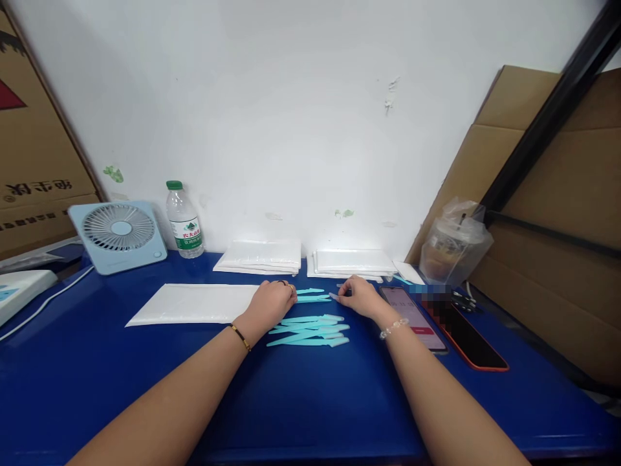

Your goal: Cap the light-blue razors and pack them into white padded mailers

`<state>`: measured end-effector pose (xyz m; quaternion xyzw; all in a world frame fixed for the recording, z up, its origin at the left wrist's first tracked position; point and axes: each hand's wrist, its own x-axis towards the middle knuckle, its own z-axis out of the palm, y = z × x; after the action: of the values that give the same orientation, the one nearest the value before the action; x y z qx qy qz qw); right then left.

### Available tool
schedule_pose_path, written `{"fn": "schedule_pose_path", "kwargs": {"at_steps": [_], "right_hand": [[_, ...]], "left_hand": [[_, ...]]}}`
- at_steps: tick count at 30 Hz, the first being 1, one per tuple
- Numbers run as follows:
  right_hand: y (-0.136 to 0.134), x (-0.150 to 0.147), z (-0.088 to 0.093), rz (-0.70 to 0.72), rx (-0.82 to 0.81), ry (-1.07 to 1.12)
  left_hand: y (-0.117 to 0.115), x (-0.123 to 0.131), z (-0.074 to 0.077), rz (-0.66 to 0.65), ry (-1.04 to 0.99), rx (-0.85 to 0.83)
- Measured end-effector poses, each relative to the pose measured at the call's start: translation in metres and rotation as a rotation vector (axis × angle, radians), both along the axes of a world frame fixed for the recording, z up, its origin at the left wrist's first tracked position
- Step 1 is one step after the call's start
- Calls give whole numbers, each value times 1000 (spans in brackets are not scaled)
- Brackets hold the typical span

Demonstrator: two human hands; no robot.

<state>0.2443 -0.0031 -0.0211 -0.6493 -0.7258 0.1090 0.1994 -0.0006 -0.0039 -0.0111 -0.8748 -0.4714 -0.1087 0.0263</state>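
Note:
Several turquoise eyebrow razors point(310, 333) with whitish capped blade ends lie fanned in a loose pile on the blue table. Just beyond the pile, a few more razors point(313, 299) stretch between my two hands. My left hand point(274, 302) is closed at their handle ends, its fingertips partly hidden, its wrist over the right end of a white padded envelope point(194, 304). My right hand point(359, 298) pinches at the pale blade end of one razor, thumb and forefinger together. Part of another razor's tip shows by its fingers.
Two stacks of white envelopes point(262, 257) point(354, 261) stand against the wall. A blue fan point(119, 236) and a water bottle point(185, 223) are at back left. Two phones point(412, 317) point(478, 340) lie right, before a bagged drink cup point(451, 249). Cardboard point(548, 259) borders the right side.

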Motion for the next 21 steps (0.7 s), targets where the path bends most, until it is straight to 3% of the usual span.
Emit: {"fn": "schedule_pose_path", "kwargs": {"at_steps": [5, 12, 16, 21], "right_hand": [[-5, 9, 4, 41, -67, 53], [-1, 1, -1, 19, 113, -7], [-1, 3, -2, 12, 19, 30], [-3, 12, -4, 178, -54, 204]], "left_hand": [[2, -4, 1, -6, 3, -1], [2, -3, 0, -8, 7, 8], [2, -4, 1, -8, 7, 4], [3, -4, 0, -18, -6, 2]]}}
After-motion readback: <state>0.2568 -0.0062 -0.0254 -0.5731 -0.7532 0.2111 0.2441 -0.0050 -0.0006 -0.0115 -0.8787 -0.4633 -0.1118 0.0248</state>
